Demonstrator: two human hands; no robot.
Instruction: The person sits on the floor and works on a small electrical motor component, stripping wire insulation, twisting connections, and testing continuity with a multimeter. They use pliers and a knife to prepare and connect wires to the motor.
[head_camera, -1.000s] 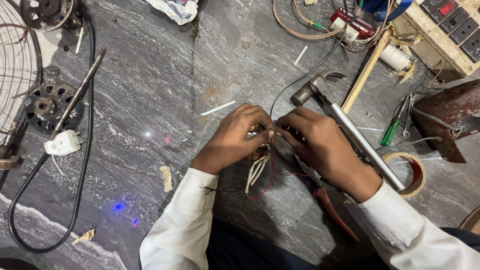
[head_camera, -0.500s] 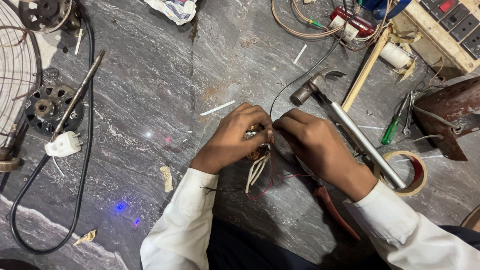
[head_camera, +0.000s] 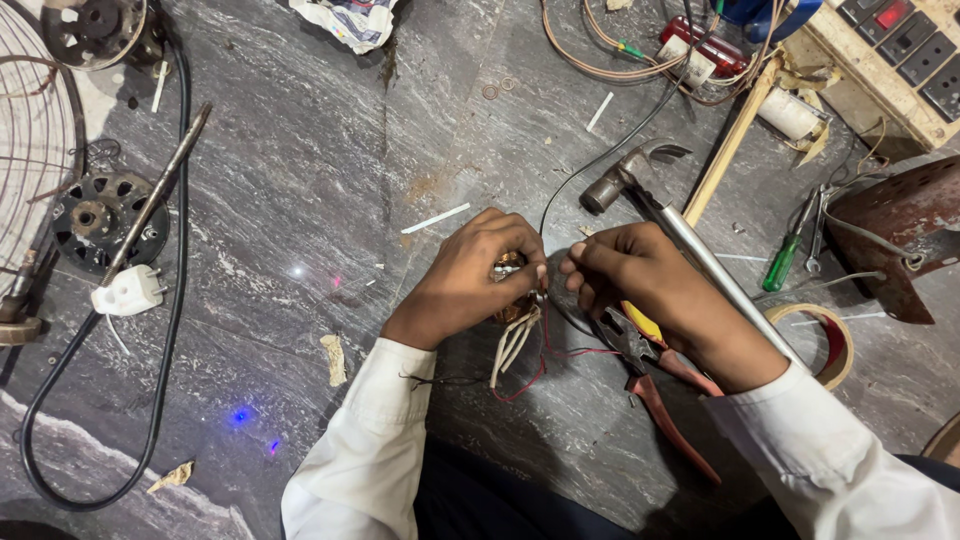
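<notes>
My left hand (head_camera: 470, 275) is closed around a small copper-wound coil (head_camera: 510, 268) with white and red wires (head_camera: 517, 345) hanging from under it. My right hand (head_camera: 640, 280) meets it from the right, fingertips pinched on a thin wire end at the coil. A black cable (head_camera: 600, 160) runs from this spot toward the back of the stone slab. Red-handled pliers (head_camera: 660, 385) lie under my right wrist, and a steel hammer (head_camera: 640, 190) lies just behind the right hand.
A green screwdriver (head_camera: 790, 250), a tape roll (head_camera: 825, 340) and a rusty metal part (head_camera: 900, 230) lie to the right. A switch board (head_camera: 890, 50) sits at the back right. At the left are a wire fan guard (head_camera: 30, 150), a black motor plate (head_camera: 95, 215), a white plug (head_camera: 125, 292) and its black cord (head_camera: 170, 330).
Both hands stay at the coil; the fingers have shifted slightly, with the right fingertips now pinching at the coil's right side. Nothing else moved.
</notes>
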